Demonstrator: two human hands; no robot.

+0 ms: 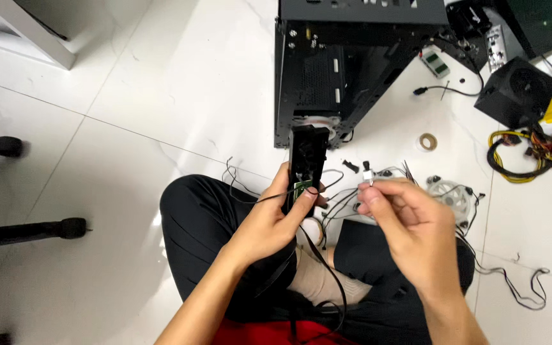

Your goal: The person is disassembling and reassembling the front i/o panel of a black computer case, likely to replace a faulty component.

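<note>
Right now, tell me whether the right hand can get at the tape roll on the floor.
Probably yes: the tape roll lies on bare tile ahead of the right hand, though that hand pinches a small connector.

The panel (pixel 306 163) held upright in the left hand (pixel 269 220) is black, with a small green patch near its lower end, perhaps a circuit board. The connector (pixel 368 175) pinched in the right hand (pixel 410 223) is white with a black tip, and thin black wires (pixel 337 204) trail from it. The floor (pixel 129 128) is glossy white tile, faintly veined grey. The computer case (pixel 340 70) is black. Beside the black power supply (pixel 515 92) lies a yellow-and-black cable bundle (pixel 519 160). The trousers (pixel 199 217) are black, the sock (pixel 317 281) beige.
</note>
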